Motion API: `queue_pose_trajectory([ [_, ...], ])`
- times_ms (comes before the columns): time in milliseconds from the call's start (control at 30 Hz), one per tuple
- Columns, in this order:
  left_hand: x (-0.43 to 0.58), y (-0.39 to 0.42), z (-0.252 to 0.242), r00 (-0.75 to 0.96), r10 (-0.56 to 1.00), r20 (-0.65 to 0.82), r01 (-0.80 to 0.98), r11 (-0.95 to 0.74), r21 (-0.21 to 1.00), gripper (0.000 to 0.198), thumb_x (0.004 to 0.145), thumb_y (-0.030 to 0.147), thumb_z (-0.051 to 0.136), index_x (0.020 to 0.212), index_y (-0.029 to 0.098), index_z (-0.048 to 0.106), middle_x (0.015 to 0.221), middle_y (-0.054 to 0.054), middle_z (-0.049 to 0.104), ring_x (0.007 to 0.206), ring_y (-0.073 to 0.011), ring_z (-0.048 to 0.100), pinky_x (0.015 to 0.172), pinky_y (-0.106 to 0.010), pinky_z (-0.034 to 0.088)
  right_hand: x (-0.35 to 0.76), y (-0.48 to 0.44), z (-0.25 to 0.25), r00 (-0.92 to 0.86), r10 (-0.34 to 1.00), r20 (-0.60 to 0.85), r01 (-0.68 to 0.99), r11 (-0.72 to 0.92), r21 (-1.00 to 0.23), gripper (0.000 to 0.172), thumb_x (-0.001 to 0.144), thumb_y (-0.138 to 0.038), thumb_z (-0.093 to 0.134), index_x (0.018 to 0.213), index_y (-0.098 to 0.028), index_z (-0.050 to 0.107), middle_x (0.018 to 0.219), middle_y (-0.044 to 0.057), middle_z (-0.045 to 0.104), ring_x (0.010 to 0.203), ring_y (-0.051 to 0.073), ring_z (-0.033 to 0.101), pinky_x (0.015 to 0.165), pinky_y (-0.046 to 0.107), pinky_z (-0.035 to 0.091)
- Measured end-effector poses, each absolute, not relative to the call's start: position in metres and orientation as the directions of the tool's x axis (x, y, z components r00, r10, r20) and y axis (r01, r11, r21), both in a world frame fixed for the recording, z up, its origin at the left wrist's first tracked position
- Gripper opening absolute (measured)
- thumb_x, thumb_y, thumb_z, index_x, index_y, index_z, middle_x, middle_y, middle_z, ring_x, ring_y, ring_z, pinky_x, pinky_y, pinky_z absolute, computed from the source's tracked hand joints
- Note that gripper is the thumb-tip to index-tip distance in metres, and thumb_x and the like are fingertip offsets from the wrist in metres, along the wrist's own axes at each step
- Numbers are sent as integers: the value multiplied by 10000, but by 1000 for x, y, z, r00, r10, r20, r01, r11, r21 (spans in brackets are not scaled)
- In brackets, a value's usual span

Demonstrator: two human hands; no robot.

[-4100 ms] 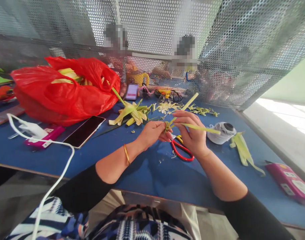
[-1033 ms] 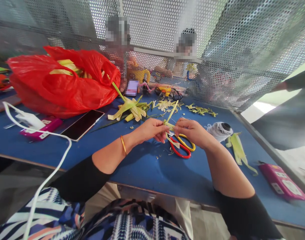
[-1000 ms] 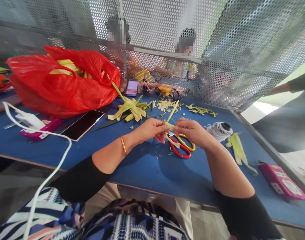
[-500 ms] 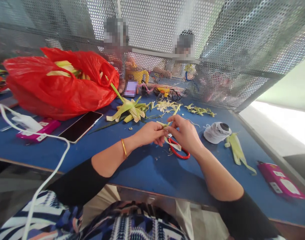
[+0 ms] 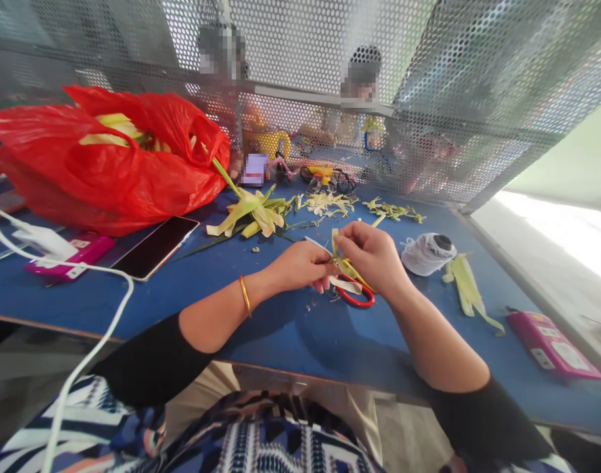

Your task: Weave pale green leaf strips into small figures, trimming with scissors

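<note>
My left hand (image 5: 300, 264) is closed in a pinch on a small bundle of pale green corn husk strips above the blue table. Close on its right, my right hand (image 5: 372, 253) pinches a husk strip (image 5: 335, 242) that stands up from the bundle. A white end and a pale flap of husk also stick out around the fingers. Beneath the hands lies a pair of scissors with red handles (image 5: 356, 302), its blades mostly hidden. Finger overlap hides where the strips meet.
Husks (image 5: 258, 213) and small husk pieces (image 5: 330, 203) lie beyond my hands. A red plastic bag (image 5: 113, 177) and a phone (image 5: 157, 248) are left; a white thread spool (image 5: 428, 254), a husk (image 5: 464, 286) and a magenta box (image 5: 551, 345) are right. Perforated metal panels (image 5: 300, 52) stand behind.
My right hand has turned and shifted slightly right. The strip in its fingers now stands upright at the bundle, and a yellowish piece shows below the hand. The view has shifted slightly.
</note>
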State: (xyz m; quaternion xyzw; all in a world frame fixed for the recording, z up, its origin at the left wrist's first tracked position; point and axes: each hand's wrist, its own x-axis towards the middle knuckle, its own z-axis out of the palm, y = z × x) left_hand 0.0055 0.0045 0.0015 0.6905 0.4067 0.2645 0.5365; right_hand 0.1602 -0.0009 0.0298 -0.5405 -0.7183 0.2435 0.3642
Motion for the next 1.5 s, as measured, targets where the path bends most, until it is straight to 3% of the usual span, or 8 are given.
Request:
queue_pose_trajectory([
  [267,7,1,4,641,765,-55,357,-234,904,313,855,210,603,546,166,594,535,0,644,490,-112,604,524,-206,437,155,-8,32,-128,932,340,652,337,-679,140,836,-231,529,698,-220,513,565,-35,595,491,93,472,529,264,342],
  [400,11,-5,1,724,687,-67,388,-324,863,307,830,203,634,528,169,589,514,10,628,481,-105,583,523,-208,410,155,-6,31,-119,939,323,402,343,-849,179,885,-323,526,742,-222,489,610,-25,637,457,82,535,488,239,405],
  [567,10,-5,2,703,692,-163,330,-115,937,264,839,231,617,588,150,606,562,-1,640,520,-117,613,549,-225,464,159,2,28,30,912,409,179,398,-900,293,869,-473,597,771,-221,483,680,-11,666,559,110,645,548,249,518],
  [967,9,-7,6,699,694,-174,174,71,982,284,843,388,653,721,134,681,555,-16,652,524,-115,632,554,-211,492,151,3,18,26,899,436,104,432,-896,192,890,-391,566,833,-221,496,775,16,727,649,147,711,644,301,577],
  [1133,9,-6,2,703,688,-180,96,159,983,286,819,393,688,705,131,686,546,-27,652,504,-125,640,530,-214,497,153,2,14,-95,827,554,190,561,-806,175,931,-408,512,896,-236,500,863,22,716,776,157,709,784,345,562],
  [1267,2,0,7,597,783,-175,-44,250,967,255,833,368,671,750,128,701,574,-23,660,520,-134,658,555,-236,523,167,12,20,151,691,707,478,575,-664,187,903,-404,558,840,-228,563,829,22,656,798,153,627,775,322,495],
  [1367,0,4,11,512,838,-187,-83,265,961,248,863,347,634,768,130,707,597,-26,669,502,-116,639,502,-211,483,174,18,26,259,796,547,456,398,-796,338,858,-497,594,678,-213,555,602,-21,522,592,121,504,596,280,416],
  [1500,2,4,12,479,856,-196,-15,231,973,250,884,298,598,757,116,712,594,-36,671,372,-53,483,364,-175,265,168,17,24,-155,986,63,216,96,-972,429,714,-576,712,600,-200,542,499,-46,481,459,87,428,483,255,329],
])
